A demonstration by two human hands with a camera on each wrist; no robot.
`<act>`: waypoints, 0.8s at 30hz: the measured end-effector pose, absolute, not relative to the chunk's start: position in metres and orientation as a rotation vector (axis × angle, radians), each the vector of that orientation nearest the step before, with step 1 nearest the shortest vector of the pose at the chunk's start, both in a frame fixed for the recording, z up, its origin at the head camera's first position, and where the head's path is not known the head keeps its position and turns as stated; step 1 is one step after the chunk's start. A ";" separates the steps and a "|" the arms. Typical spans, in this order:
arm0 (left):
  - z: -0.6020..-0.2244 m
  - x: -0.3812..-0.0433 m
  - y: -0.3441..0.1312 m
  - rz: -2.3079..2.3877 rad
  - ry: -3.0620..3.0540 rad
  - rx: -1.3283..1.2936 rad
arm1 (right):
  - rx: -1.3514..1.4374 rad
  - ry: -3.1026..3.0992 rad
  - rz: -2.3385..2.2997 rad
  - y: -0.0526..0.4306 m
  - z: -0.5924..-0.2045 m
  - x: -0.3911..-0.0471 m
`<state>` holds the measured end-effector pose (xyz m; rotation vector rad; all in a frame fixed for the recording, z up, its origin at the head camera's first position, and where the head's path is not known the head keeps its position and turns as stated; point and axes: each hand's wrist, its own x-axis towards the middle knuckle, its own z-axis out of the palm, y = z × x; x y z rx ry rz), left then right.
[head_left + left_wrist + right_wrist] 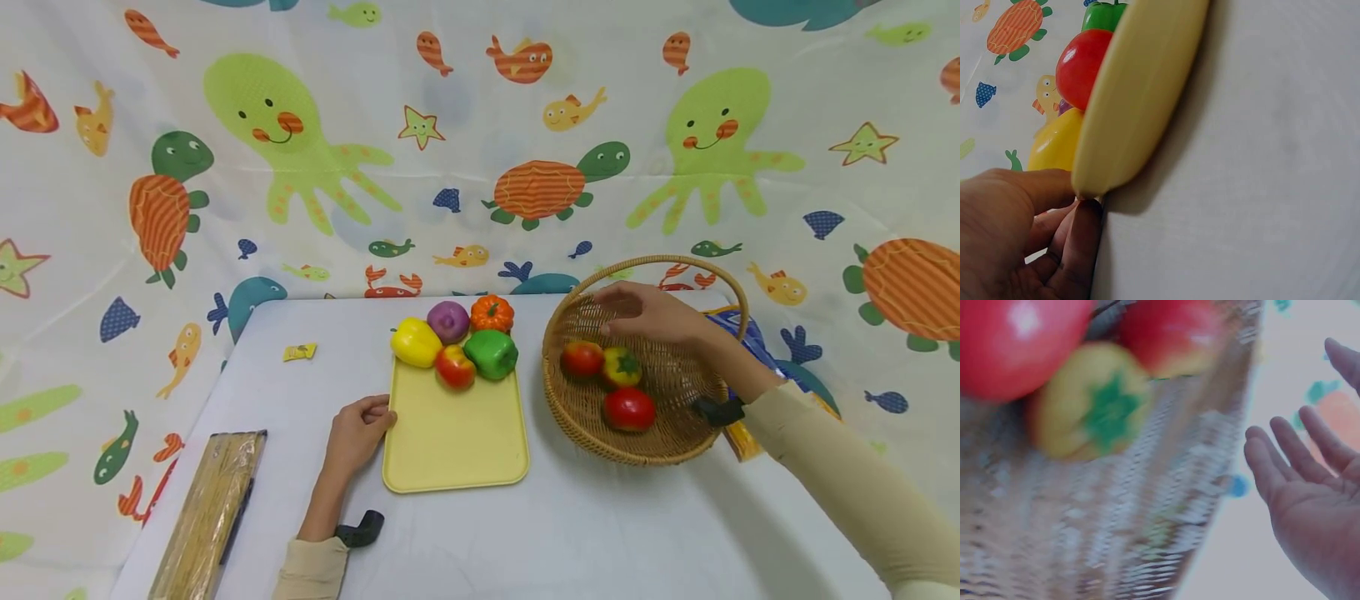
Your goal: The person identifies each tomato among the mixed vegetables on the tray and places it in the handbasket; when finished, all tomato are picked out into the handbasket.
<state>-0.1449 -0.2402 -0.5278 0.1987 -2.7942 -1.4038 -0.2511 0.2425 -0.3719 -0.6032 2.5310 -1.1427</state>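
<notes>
My left hand (357, 435) pinches the left edge of a yellow tray (456, 442), thumb above and fingers below, as the left wrist view shows. Grouped at the tray's far end are a yellow bell pepper (416, 342), a purple onion-like vegetable (448, 322), an orange pumpkin (492, 314), a green bell pepper (491, 354) and a red-yellow apple (455, 367). My right hand (648, 312) hovers over the wicker basket (675, 400), fingers spread, holding nothing. Inside lie a red-yellow fruit (582, 358), a yellow-red fruit with a green leafy top (1107, 406) and a red fruit (629, 409).
A small yellow packet (300, 352) lies at the table's back left. Nearer on the left is a long tan bundle in clear plastic (213, 508). Behind the basket's right side sits a blue package (750, 333). The basket's tall handle (648, 260) arches over it.
</notes>
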 end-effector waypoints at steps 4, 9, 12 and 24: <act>-0.528 -0.145 -0.242 -1.411 -2.803 0.188 | -0.715 2.628 -1.124 0.227 -0.345 -0.220; -0.527 -0.145 -0.244 -1.406 -2.798 0.202 | -0.965 2.680 -1.148 0.194 -0.326 -0.181; -0.527 -0.146 -0.244 -1.409 -2.790 0.204 | -1.098 2.674 -1.167 0.170 -0.326 -0.167; -0.528 -0.145 -0.241 -1.417 -2.796 0.206 | -0.838 2.464 -1.475 0.082 -0.386 -0.136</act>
